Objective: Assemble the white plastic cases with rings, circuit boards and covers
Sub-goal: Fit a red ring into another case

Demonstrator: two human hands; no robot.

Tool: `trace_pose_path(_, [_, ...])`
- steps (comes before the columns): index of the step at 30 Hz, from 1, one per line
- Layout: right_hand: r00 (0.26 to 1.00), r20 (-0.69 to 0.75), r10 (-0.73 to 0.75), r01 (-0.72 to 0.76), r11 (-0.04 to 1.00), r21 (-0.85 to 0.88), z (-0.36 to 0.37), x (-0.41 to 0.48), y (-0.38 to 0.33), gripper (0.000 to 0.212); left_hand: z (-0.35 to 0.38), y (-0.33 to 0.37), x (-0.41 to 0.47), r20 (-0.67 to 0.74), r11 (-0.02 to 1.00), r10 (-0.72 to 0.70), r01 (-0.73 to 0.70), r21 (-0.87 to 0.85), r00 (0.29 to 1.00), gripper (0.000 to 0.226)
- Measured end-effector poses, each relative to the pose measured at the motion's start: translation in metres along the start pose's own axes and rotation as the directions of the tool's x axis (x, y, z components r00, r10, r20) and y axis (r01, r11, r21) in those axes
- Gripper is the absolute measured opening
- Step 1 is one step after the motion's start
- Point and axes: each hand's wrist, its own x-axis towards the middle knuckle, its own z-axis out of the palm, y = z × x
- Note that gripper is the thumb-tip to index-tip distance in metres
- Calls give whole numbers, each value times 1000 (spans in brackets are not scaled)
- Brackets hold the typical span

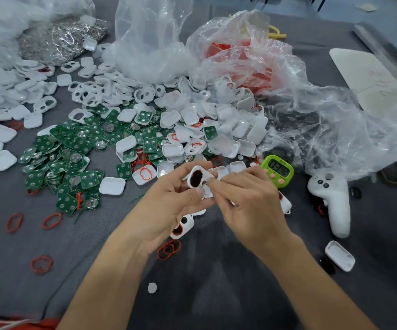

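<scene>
Above the grey bench (38,294), the left hand (168,201) curls its grip round a small white plastic case (196,178), while the right hand (249,198) fingertips pinch its lower edge beside piled green circuit boards (73,151).

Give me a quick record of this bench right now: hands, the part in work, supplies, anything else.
left hand: grips a white case, raised above the table
right hand: fingertips at the case's edge; grip unclear through blur
circuit boards: green heap, left of hands
rings: red, loose, scattered on near table
covers: white heap behind hands
other: green timer, white controller, right of hands
</scene>
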Motion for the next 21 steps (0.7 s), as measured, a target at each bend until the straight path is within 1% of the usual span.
trace_pose_path(3, [998,54,45,-48,997,52,0,-8,-2,17,-1,0,-1,-4,1000,-12,12,-8,1000,48])
trace_pose_path(6, [979,77,188,-200,964,177,1,-13,-7,19,-2,1,-1,-5,1000,-20,20,-2,1000,50])
trace_pose_path(7, [961,70,266,-276,933,232,1,-13,-9,19,-2,1,0,-7,1000,-21,21,-3,1000,50])
trace_pose_path(9, [898,68,434,-429,835,345,-1,-11,-12,18,0,0,0,-16,1000,-15,15,-8,1000,46])
trace_pose_path(11, [850,70,522,-505,772,387,-3,-8,-13,16,1,-1,1,-33,1000,6,-6,4,999,41])
trace_pose_path(15, [783,138,606,-608,700,374,-2,0,-17,8,3,-2,3,-75,997,56,-52,56,996,40])
trace_pose_path(18, [770,219,599,-634,683,362,3,3,-18,7,2,-3,4,-120,979,100,-77,187,988,44])
trace_pose_path(19, [771,254,584,-635,679,367,3,4,-17,11,2,-3,4,-128,971,109,-78,227,986,47])
trace_pose_path(21, [783,291,549,-622,687,377,3,7,-17,28,0,-4,3,-119,959,114,-78,272,986,50])
